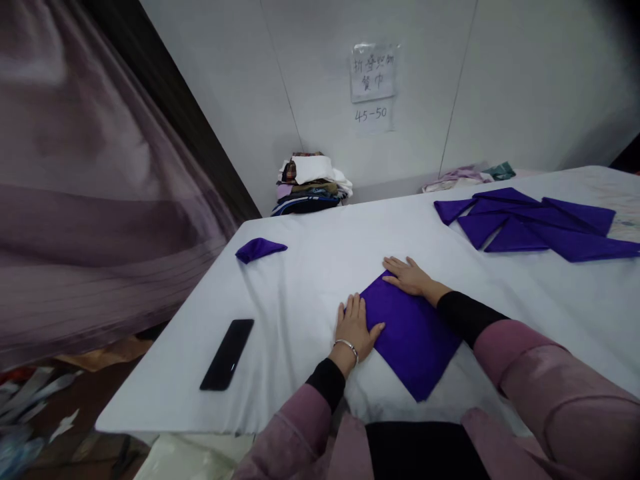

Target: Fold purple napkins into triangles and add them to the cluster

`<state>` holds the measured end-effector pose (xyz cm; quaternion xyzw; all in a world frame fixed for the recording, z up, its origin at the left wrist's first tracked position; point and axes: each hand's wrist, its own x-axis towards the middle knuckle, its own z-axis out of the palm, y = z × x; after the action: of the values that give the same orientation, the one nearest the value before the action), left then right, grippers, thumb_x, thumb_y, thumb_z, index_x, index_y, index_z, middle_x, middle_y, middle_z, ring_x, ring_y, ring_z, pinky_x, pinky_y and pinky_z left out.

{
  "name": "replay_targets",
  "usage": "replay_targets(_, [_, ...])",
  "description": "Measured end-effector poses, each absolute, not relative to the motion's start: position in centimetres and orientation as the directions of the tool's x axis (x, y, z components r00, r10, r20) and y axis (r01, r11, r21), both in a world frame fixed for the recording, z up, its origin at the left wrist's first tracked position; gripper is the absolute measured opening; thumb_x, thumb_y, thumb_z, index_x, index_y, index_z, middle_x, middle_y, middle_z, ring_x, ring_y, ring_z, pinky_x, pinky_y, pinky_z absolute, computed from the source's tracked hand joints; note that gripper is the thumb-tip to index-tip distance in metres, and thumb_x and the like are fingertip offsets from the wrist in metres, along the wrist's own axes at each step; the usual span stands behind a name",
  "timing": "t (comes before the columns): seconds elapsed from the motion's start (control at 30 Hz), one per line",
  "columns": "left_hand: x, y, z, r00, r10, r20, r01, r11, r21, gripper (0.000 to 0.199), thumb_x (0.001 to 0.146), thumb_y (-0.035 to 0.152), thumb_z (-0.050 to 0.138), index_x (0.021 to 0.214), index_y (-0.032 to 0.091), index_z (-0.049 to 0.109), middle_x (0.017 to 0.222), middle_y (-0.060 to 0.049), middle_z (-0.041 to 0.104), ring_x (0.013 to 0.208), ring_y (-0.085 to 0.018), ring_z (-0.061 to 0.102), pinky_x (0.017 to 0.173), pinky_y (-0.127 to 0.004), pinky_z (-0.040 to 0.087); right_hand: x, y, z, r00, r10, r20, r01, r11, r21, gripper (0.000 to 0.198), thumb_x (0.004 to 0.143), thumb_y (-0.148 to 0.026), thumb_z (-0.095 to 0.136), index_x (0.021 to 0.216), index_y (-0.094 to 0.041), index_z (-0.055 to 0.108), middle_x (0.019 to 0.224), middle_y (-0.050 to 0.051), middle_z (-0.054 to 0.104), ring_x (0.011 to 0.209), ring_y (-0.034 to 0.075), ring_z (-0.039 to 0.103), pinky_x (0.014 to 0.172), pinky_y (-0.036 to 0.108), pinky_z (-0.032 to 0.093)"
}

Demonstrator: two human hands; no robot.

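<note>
A purple cloth napkin (413, 333) lies flat on the white-covered table (310, 267), one corner pointing towards me. My left hand (356, 328) rests at its left corner, fingers stretched out, with the thumb over the cloth. At the upper corner lies my right hand (407, 275), palm down and fingers spread, partly on the napkin and partly on the tablecloth. Neither hand grips anything. A small folded purple napkin (260, 249) sits apart at the far left of the table.
Several purple napkins (525, 223) overlap at the back right. A black phone (227, 355) lies near the left edge. Behind the table stand a stack of folded clothes (313, 183) and a heap of cloth (463, 177). Handwritten paper signs (374, 83) hang on the wall; a curtain (100, 187) drapes at left.
</note>
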<state>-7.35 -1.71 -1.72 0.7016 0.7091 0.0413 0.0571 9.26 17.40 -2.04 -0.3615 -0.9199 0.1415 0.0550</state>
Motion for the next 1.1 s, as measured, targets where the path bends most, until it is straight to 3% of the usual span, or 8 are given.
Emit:
replay_targets(0.07, [-7.4,-1.7,-1.7,-0.011,1.0,-0.026,0.99,0.015,0.139,0.079,0.087,0.064,0.02,0.142,0.007,0.025,0.15,-0.015,0.022,0.14,-0.026,0.012,0.113,-0.047,0.013,9.4,17.6,-1.5,-0.696,0.717,-0.03,0.676,0.641,-0.364,0.062,0.09,-0.057,0.026,0.141,-0.022,0.035,0.148,0.006,0.029,0.137,0.024,0.022,0.111,0.05,0.011])
replay_targets(0.2, [-7.7,-1.3,-1.0,-0.036,0.999,-0.003,0.978,0.035,0.204,0.069,0.089,0.06,0.024,0.137,0.012,0.035,0.147,-0.012,0.032,0.137,-0.025,0.023,0.111,-0.045,0.02,10.8,18.3,0.0,-0.485,0.874,-0.045,0.779,0.408,-0.475,0.055,0.094,-0.044,0.023,0.137,-0.016,0.041,0.14,0.008,0.043,0.126,0.019,0.043,0.103,0.031,0.033])
replay_targets(0.37, [-8.6,0.9,1.1,-0.114,0.991,0.069,0.959,0.092,0.27,0.035,0.093,0.035,0.035,0.116,0.019,0.056,0.116,-0.008,0.061,0.111,-0.023,0.052,0.095,-0.037,0.039,11.1,18.9,1.4,-0.406,0.908,-0.108,0.849,0.331,-0.412,0.035,0.086,-0.036,0.044,0.101,-0.016,0.068,0.104,0.01,0.068,0.097,0.022,0.061,0.081,0.029,0.045])
replay_targets(0.57, [-9.3,2.8,1.3,-0.254,0.966,-0.043,0.916,0.255,0.31,0.017,0.085,0.027,0.053,0.096,0.02,0.063,0.101,-0.008,0.064,0.094,-0.022,0.06,0.082,-0.033,0.044,8.9,18.8,1.5,-0.36,0.912,-0.197,0.892,0.276,-0.358,0.022,0.073,-0.029,0.061,0.087,-0.014,0.07,0.092,0.012,0.069,0.084,0.024,0.063,0.066,0.029,0.045])
replay_targets(0.73, [-10.6,4.3,1.0,-0.27,0.958,-0.1,0.893,0.288,0.345,0.009,0.081,0.028,0.058,0.08,0.022,0.063,0.084,-0.003,0.068,0.081,-0.019,0.063,0.071,-0.028,0.045,8.9,19.7,1.1,-0.353,0.914,-0.199,0.886,0.259,-0.384,0.016,0.073,-0.025,0.061,0.082,-0.015,0.07,0.086,0.008,0.069,0.077,0.019,0.063,0.062,0.024,0.043])
replay_targets(1.1, [-13.6,13.8,1.1,-0.285,0.956,-0.066,0.876,0.288,0.387,0.017,0.082,0.03,0.056,0.096,0.022,0.064,0.097,-0.003,0.069,0.09,-0.017,0.062,0.077,-0.026,0.045,8.8,22.6,0.4,-0.204,0.974,-0.095,0.918,0.157,-0.363,0.025,0.081,-0.033,0.054,0.096,-0.017,0.065,0.098,0.011,0.067,0.09,0.024,0.061,0.067,0.029,0.044])
